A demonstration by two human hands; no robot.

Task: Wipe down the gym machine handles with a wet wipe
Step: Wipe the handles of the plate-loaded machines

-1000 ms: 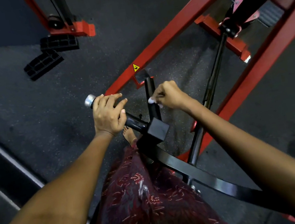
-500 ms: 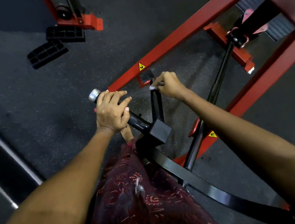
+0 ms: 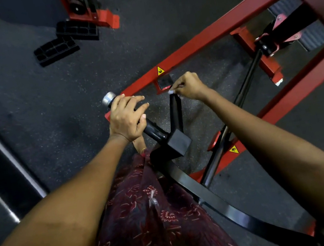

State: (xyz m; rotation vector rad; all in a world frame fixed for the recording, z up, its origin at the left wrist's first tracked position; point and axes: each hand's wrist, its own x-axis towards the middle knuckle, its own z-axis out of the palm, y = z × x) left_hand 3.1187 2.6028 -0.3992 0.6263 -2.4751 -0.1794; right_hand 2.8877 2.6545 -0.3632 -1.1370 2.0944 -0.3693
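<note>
Black rubber floor [image 3: 27, 115] lies below. Left hand [image 3: 126, 120] wraps the chrome-capped side handle [image 3: 153, 129]; beside it, the right hand [image 3: 188, 86] pinches a white wet wipe [image 3: 171, 92] against the upright handle [image 3: 176, 111] — at its top end — above the red frame [image 3: 216, 30].

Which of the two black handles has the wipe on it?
The upright handle, pinched at its top by the right hand holding the wet wipe. The left hand only grips the chrome-capped handle.

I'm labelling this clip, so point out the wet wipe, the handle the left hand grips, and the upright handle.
wet wipe [image 3: 171, 92], head view, white edge at the fingertips.
side handle [image 3: 153, 129], head view, bare black grip.
upright handle [image 3: 176, 111], head view, mid shaft.
</note>
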